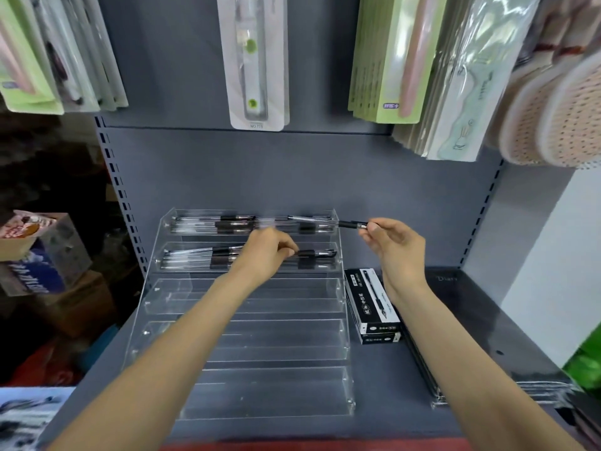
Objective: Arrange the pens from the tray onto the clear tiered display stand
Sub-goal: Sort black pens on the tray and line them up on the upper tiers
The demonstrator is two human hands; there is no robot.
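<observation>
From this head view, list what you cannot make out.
- Left hand: its fingertips and whatever they grip on the stand are curled from sight.
- Pens in the top tier: blurred, uncountable.
- Box print: too small to read.
- Tray: not identifiable.

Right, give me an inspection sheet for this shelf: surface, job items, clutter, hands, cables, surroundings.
Surface: grey shelf, dark sheets stacked at its right.
Job's things: clear stand; its top two tiers hold pens, its three lower tiers hold none. No tray can be made out.
Clutter: black pen boxes stacked beside the stand's right edge.
Hands: left hand is at the second tier, its fingers curled on the pens there; right hand pinches one pen level over the top tier.
Cables: nothing seen.
Surroundings: packaged stationery hangs on the back panel above; cardboard boxes at far left.
</observation>
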